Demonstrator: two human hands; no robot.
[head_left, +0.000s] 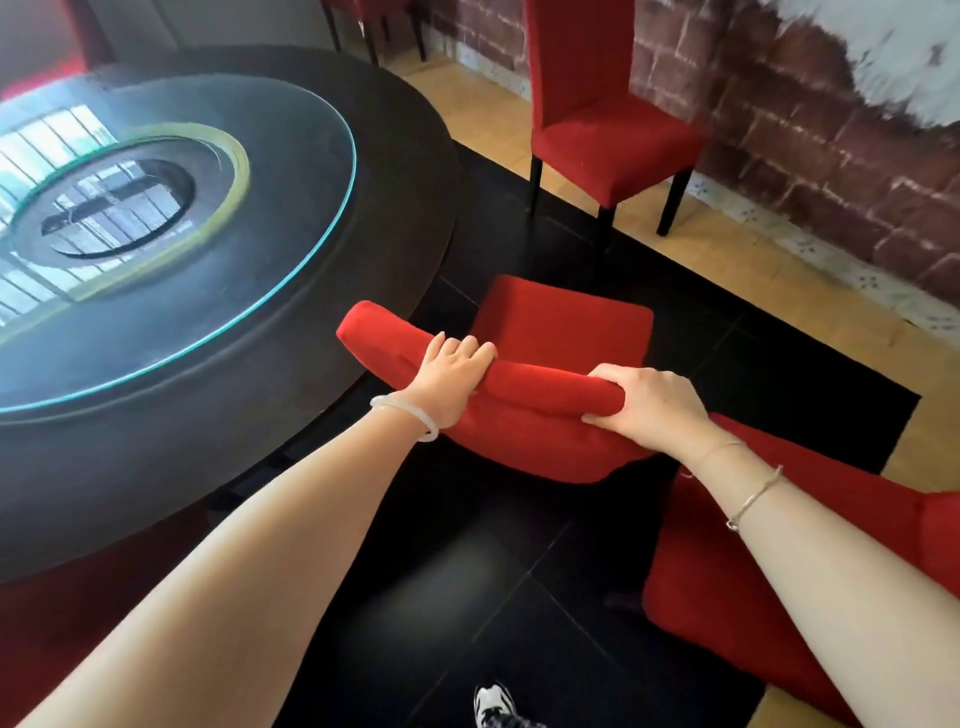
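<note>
A red upholstered chair (566, 332) stands on the black floor just below me, its seat facing away and its padded top rail nearest to me. My left hand (452, 374) grips the top rail near its middle, fingers curled over the far side. My right hand (649, 405) grips the rail's right end, with the thumb below and the fingers wrapped over the top. Both arms reach down from the bottom of the view.
A large round dark table (322, 395) with a glass turntable (291, 171) fills the left. Another red chair (602, 130) stands by the brick wall (810, 145) at the back. A third red chair (727, 582) is close at my right. My shoe (496, 706) shows at the bottom.
</note>
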